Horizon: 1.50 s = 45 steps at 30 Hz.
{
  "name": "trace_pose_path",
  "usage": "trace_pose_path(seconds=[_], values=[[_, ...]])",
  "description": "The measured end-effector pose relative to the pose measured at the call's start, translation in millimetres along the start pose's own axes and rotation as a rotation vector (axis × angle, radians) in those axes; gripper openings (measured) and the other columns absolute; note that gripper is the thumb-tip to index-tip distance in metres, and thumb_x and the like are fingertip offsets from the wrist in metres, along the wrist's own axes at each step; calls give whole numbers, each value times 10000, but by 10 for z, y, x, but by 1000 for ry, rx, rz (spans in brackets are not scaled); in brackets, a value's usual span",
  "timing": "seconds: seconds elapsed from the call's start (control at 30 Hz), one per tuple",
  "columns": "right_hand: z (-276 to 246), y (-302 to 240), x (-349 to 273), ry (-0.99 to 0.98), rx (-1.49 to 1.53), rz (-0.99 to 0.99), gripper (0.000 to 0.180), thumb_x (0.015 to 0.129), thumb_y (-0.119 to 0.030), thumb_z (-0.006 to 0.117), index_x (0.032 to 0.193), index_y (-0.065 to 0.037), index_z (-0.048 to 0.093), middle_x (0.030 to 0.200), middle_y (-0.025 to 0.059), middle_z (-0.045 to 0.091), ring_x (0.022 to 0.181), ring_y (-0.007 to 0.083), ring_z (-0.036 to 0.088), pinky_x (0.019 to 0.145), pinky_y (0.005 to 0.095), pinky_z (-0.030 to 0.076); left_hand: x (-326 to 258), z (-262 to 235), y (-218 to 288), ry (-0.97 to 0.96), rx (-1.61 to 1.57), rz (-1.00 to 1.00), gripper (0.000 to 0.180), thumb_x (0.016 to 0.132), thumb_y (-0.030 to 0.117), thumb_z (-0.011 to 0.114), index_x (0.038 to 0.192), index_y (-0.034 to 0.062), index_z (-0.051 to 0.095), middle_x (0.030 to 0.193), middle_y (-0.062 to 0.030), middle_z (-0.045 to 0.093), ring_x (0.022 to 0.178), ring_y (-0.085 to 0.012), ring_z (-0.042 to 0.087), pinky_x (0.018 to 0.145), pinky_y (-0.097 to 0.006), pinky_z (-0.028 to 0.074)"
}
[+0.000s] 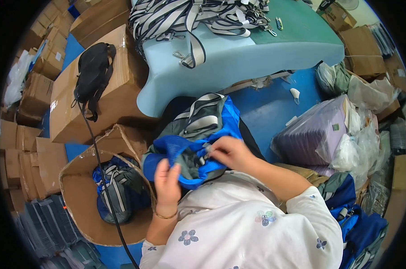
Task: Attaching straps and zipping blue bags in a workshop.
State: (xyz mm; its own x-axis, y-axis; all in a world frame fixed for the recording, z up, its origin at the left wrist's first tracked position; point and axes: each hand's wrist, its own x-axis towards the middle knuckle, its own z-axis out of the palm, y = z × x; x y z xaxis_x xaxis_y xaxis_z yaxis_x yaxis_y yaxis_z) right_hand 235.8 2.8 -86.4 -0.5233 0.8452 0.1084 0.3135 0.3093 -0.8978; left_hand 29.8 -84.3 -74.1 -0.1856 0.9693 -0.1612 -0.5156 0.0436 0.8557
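Observation:
A blue and grey backpack (196,119) with light grey straps lies across my lap, its blue mouth turned toward me. My left hand (168,179) grips the near left rim of the mouth, the fingertips partly blurred. At the right side of the mouth, my right hand (233,153) has its fingers pinched together on a small grey piece, perhaps a strap end or buckle. The fingers hide most of that piece. Dark grey lining shows inside the opening between my hands.
Left of me, an open carton (77,206) holds another backpack (120,193). A black bag (94,71) rests on a closed carton (62,105). Ahead, striped straps with metal hooks (185,22) cover a table (239,54). Plastic-wrapped purple stock (310,130) and blue backpacks (353,219) sit right.

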Motion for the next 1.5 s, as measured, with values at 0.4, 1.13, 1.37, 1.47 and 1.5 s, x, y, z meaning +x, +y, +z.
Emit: trace_pose_path(seconds=[0.4, 1.13, 1.37, 1.47, 1.5], values=[[-145, -502, 7, 154, 38, -358, 150, 745, -12, 698, 879, -62, 654, 787, 62, 624, 632, 159, 596, 504, 262, 465, 176, 489, 400, -388, 1278, 657, 404, 689, 104, 734, 1048, 16, 571, 1010, -140, 575, 930, -305, 562, 813, -381, 457], [-1384, 312, 857, 404, -297, 108, 333, 790, -201, 684, 1077, -59, 591, 972, 102, 626, 880, 224, 622, 777, 340, 498, 155, 281, 446, -794, 1479, 269, 278, 830, 339, 601, 711, 89, 576, 638, -102, 592, 631, -296, 591, 528, -399, 458], [-1643, -95, 2215, 301, -265, -43, 345, 794, -191, 690, 1091, -45, 593, 1007, 92, 632, 946, 203, 586, 825, 327, 476, 145, 356, 157, -823, 1215, 593, 172, 827, 244, 610, 745, 93, 617, 709, -63, 552, 684, -234, 541, 619, -346, 429], [-1750, -140, 2750, 427, -280, -81, 356, 774, -175, 697, 1087, -39, 594, 978, 102, 634, 904, 220, 597, 805, 325, 481, 128, 219, 95, -747, 1254, 465, 159, 834, 233, 601, 772, 90, 630, 703, -67, 561, 681, -243, 551, 608, -355, 428], [-1782, -160, 2898, 492, -339, -82, 350, 770, -169, 697, 1078, -36, 596, 980, 109, 634, 899, 231, 600, 804, 329, 482, 140, 173, 85, -687, 1149, 388, 168, 848, 229, 586, 793, 77, 630, 707, -88, 579, 685, -275, 570, 599, -375, 438]])
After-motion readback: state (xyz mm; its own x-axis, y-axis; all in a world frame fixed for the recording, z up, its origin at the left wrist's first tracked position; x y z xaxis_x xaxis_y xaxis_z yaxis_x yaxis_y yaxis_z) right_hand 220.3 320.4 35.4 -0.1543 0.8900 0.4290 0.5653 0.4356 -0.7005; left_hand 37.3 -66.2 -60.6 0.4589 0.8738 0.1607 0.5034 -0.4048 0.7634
